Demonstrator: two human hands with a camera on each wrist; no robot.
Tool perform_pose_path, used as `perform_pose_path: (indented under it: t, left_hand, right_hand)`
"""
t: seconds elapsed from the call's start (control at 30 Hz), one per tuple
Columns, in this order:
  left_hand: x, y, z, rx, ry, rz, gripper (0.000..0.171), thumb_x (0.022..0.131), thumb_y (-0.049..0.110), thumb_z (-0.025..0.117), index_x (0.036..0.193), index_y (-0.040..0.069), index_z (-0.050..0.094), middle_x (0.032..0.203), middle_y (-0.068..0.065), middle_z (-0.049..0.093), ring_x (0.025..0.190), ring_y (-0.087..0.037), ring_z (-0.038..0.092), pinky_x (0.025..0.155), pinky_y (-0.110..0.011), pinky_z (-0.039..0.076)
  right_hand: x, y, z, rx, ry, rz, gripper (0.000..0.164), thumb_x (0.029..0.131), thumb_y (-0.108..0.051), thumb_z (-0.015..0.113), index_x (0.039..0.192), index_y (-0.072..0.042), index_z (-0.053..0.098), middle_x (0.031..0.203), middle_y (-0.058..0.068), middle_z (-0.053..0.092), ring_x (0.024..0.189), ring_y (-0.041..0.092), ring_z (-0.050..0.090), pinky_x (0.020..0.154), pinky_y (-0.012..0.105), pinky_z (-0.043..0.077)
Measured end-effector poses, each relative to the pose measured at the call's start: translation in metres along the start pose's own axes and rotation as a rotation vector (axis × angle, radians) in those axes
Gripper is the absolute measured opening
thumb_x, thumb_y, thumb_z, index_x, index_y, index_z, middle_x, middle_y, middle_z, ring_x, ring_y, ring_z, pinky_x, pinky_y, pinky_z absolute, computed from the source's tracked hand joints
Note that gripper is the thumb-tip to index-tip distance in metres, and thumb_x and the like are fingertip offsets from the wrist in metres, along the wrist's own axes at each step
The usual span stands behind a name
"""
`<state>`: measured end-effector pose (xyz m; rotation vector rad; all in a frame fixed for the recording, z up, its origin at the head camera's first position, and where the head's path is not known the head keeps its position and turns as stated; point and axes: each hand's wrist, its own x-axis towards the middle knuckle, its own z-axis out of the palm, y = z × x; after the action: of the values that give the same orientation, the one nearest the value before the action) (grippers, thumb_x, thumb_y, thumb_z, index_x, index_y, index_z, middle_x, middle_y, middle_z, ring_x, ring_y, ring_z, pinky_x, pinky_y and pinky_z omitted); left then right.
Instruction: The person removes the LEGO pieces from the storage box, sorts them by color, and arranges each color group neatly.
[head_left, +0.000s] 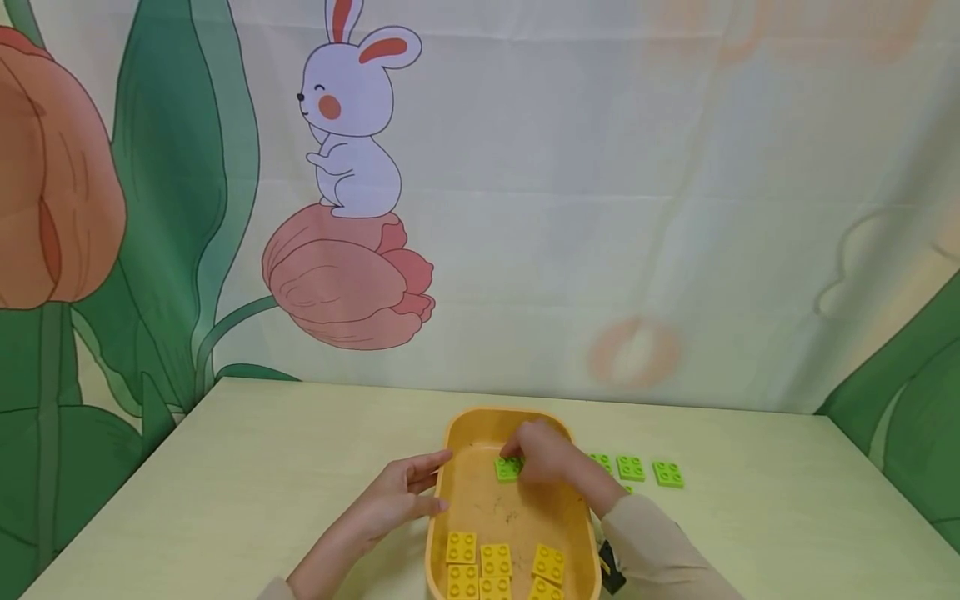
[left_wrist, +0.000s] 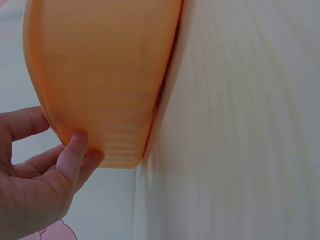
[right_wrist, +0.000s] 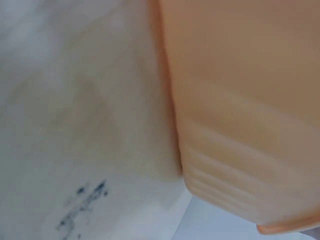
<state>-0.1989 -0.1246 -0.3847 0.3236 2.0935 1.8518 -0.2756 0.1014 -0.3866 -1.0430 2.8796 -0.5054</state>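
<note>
A yellow plastic tray stands on the table. My left hand holds its left side, with fingers and thumb at the rim; in the left wrist view that hand meets the tray's outer wall. Inside the tray's far half, my right hand pinches a green toy brick near the tray floor, its fingertips partly hidden. Several yellow toy bricks lie at the tray's near end. The right wrist view is mostly filled by the tray's outer wall.
Several green bricks lie on the table right of the tray, some partly hidden by my right forearm. A black object shows beside the right sleeve. Behind the table hangs a printed curtain.
</note>
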Motion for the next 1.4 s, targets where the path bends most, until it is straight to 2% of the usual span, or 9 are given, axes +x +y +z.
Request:
perform_pose_path:
  t: [0.1, 0.2, 0.3, 0.47, 0.77, 1.0, 1.17, 1.4]
  left_hand:
    - [-0.001, 0.0, 0.001, 0.002, 0.006, -0.002, 0.063, 0.08, -0.007, 0.061, 0.137, -0.006, 0.034, 0.142, -0.024, 0.03, 0.126, -0.041, 0.035, 0.089, -0.037, 0.047]
    - [-0.002, 0.0, 0.003, 0.008, 0.012, -0.006, 0.064, 0.08, -0.007, 0.062, 0.137, -0.006, 0.034, 0.143, -0.024, 0.03, 0.126, -0.041, 0.035, 0.089, -0.037, 0.047]
    - [-0.004, 0.001, 0.005, 0.018, 0.019, -0.008, 0.064, 0.08, -0.006, 0.062, 0.137, -0.005, 0.034, 0.142, -0.024, 0.03, 0.126, -0.041, 0.036, 0.089, -0.037, 0.047]
    - [-0.006, 0.001, 0.006, 0.012, 0.017, 0.002, 0.064, 0.08, -0.007, 0.062, 0.137, -0.006, 0.034, 0.142, -0.024, 0.03, 0.126, -0.041, 0.035, 0.089, -0.037, 0.047]
    - [-0.009, 0.001, 0.005, 0.015, 0.014, -0.004, 0.064, 0.08, -0.004, 0.063, 0.137, -0.005, 0.034, 0.143, -0.024, 0.03, 0.126, -0.041, 0.035, 0.089, -0.038, 0.047]
    - [-0.011, 0.001, 0.006, 0.011, 0.015, 0.006, 0.064, 0.08, -0.004, 0.063, 0.137, -0.005, 0.034, 0.142, -0.025, 0.029, 0.126, -0.041, 0.035, 0.09, -0.038, 0.047]
    - [-0.012, 0.0, 0.007, 0.006, 0.002, 0.016, 0.063, 0.081, -0.004, 0.062, 0.137, -0.005, 0.033, 0.143, -0.025, 0.028, 0.127, -0.042, 0.033, 0.089, -0.039, 0.047]
    - [-0.014, 0.0, 0.008, 0.009, 0.007, 0.013, 0.063, 0.081, -0.005, 0.062, 0.137, -0.006, 0.033, 0.142, -0.026, 0.029, 0.126, -0.042, 0.034, 0.089, -0.038, 0.047]
  right_hand:
    - [-0.001, -0.001, 0.0, -0.005, -0.002, -0.005, 0.033, 0.064, 0.01, 0.068, 0.095, -0.002, 0.072, 0.081, 0.003, 0.067, 0.064, 0.011, 0.051, 0.056, 0.018, 0.041]
    - [-0.004, -0.002, -0.003, 0.014, 0.011, -0.038, 0.035, 0.065, 0.01, 0.065, 0.097, -0.001, 0.072, 0.086, 0.005, 0.069, 0.073, 0.015, 0.061, 0.061, 0.019, 0.047]
    - [-0.01, -0.005, -0.012, 0.068, 0.033, -0.06, 0.035, 0.066, 0.009, 0.062, 0.098, -0.001, 0.071, 0.094, 0.008, 0.07, 0.087, 0.021, 0.064, 0.07, 0.028, 0.053]
    - [-0.022, -0.006, -0.032, 0.187, 0.067, -0.068, 0.03, 0.07, 0.004, 0.067, 0.1, 0.0, 0.069, 0.096, 0.009, 0.068, 0.089, 0.025, 0.063, 0.077, 0.039, 0.053]
    - [-0.051, 0.009, -0.058, 0.273, 0.074, -0.073, 0.032, 0.072, 0.003, 0.067, 0.104, 0.002, 0.067, 0.102, 0.01, 0.065, 0.094, 0.026, 0.061, 0.079, 0.036, 0.053]
    - [-0.077, 0.031, -0.071, 0.304, 0.093, -0.029, 0.032, 0.074, 0.003, 0.067, 0.106, 0.002, 0.065, 0.105, 0.012, 0.063, 0.098, 0.03, 0.059, 0.08, 0.035, 0.052]
    - [-0.095, 0.051, -0.076, 0.369, 0.103, 0.014, 0.032, 0.075, 0.001, 0.068, 0.107, 0.004, 0.064, 0.106, 0.016, 0.062, 0.099, 0.033, 0.058, 0.082, 0.04, 0.051]
    - [-0.122, 0.086, -0.078, 0.401, 0.117, 0.145, 0.035, 0.075, -0.003, 0.07, 0.108, 0.005, 0.063, 0.107, 0.017, 0.063, 0.097, 0.03, 0.059, 0.081, 0.036, 0.052]
